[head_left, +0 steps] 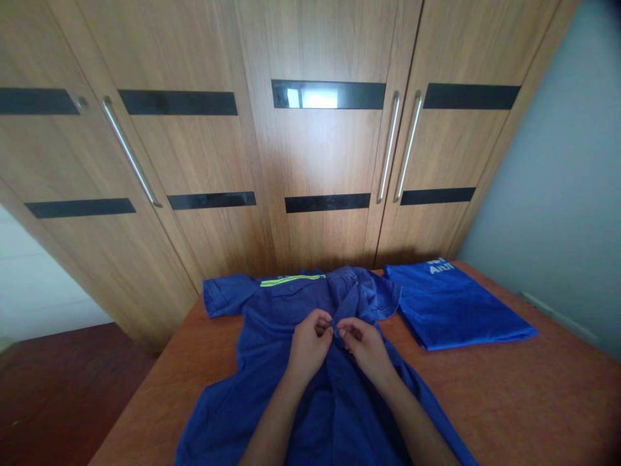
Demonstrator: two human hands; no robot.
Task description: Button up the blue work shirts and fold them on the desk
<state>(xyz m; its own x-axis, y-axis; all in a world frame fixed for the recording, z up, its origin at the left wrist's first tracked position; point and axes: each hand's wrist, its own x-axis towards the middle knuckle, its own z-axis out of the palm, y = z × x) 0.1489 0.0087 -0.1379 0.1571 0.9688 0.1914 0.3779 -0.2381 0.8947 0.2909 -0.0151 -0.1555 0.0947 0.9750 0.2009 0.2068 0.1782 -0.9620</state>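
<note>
A dark blue short-sleeved work garment [272, 336] with a yellow-green reflective strip lies spread on the wooden table, its collar end away from me. Over its front opening, my left hand [313, 340] pinches one edge of the cloth between thumb and fingers. Close beside it, my right hand [363, 343] pinches the facing edge. The fingertips of both hands almost meet at the placket. Whether a button sits between them is too small to make out. Below the hands, the lower part of the garment runs toward me under my forearms.
A folded bright blue cloth [460, 307] with white lettering lies at the table's right. The brown wooden table [524, 395] stands against a wood-panelled wardrobe [320, 155] with metal handles. A pale wall [548, 194] rises on the right. Dark reddish floor [72, 388] shows at left.
</note>
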